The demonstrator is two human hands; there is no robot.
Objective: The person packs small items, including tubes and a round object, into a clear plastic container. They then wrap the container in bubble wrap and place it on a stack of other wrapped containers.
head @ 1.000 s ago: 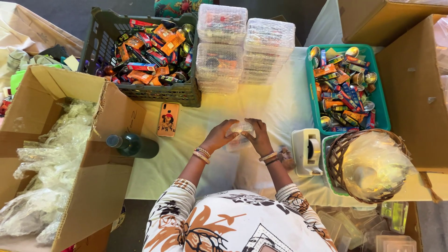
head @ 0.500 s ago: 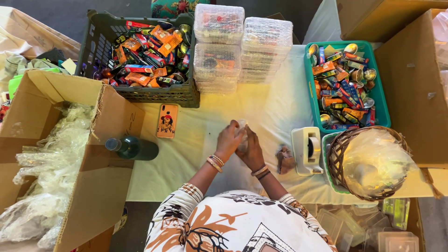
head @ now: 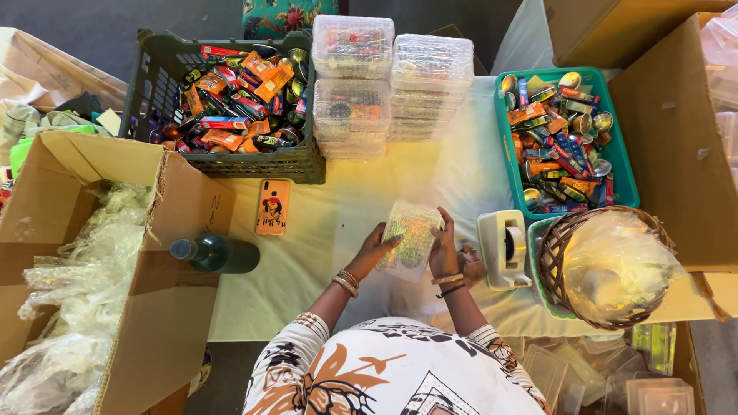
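Both hands are gripping a shiny, clear plastic packet (head: 411, 238) just above the white-covered counter (head: 338, 230): left hand (head: 374, 250) closed on its left edge, right hand (head: 444, 246) on its right; beyond, stacked clear lidded boxes (head: 392, 77) are standing

Hands, clasped together half a second earlier, have parted: left hand (head: 374, 250) and right hand (head: 443, 247) now flank an apparently shiny clear box (head: 410, 236).

Bare cloth (head: 330, 253) between phone (head: 272, 206) and tape dispenser (head: 503, 247)
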